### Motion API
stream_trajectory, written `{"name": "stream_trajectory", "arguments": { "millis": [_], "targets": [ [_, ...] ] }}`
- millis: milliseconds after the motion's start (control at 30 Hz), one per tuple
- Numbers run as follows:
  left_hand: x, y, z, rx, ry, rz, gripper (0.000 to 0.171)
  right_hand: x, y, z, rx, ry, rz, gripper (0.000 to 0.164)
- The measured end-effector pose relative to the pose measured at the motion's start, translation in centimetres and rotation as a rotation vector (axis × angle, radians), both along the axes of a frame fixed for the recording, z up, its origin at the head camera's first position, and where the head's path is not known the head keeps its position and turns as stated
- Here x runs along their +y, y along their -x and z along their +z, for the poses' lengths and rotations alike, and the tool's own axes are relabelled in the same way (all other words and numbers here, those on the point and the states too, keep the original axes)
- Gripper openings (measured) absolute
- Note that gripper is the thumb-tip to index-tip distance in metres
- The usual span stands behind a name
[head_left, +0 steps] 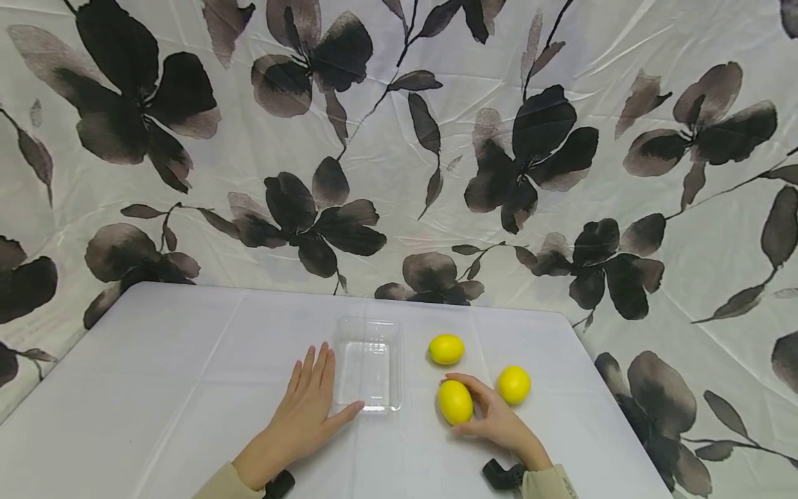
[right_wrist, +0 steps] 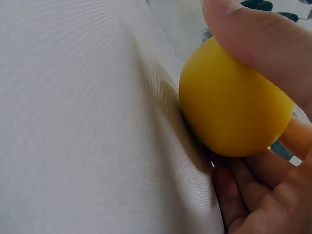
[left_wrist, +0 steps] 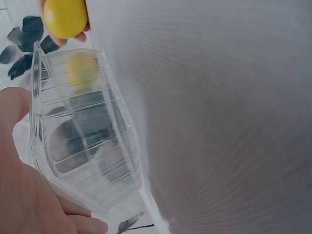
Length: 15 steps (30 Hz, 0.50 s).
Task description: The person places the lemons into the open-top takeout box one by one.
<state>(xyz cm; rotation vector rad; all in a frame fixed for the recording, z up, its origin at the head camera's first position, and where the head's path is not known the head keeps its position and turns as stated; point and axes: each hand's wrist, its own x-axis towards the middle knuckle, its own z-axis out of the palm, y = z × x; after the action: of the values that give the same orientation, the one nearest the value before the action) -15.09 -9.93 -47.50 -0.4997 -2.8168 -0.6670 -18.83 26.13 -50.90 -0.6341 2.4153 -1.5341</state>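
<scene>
A clear plastic container stands on the white table. My left hand lies along its left side with straight fingers, the thumb at its near left corner. In the left wrist view the container shows ribbed walls close to the palm. Right of it, my right hand holds a yellow lemon between thumb and fingers. The right wrist view shows this lemon low against the tablecloth. Another lemon lies behind it, and a third lemon sits just beyond the right hand's fingers.
A white cloth covers the table. Behind the table's far edge hangs a floral curtain with dark flowers. Black wrist devices show at the left wrist and right wrist.
</scene>
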Motion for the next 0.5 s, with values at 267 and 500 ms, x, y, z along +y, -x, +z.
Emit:
{"name": "stream_trajectory", "arguments": {
  "millis": [267,500],
  "targets": [
    [0.00,0.07,-0.04,-0.011,0.008,0.000,0.101,-0.06,0.15,-0.04,0.018,-0.051,-0.074,0.084],
    [0.03,0.04,-0.06,-0.014,0.005,-0.002,0.101,-0.38,0.41,0.61,0.056,-0.040,-0.077,0.080]
  ]
}}
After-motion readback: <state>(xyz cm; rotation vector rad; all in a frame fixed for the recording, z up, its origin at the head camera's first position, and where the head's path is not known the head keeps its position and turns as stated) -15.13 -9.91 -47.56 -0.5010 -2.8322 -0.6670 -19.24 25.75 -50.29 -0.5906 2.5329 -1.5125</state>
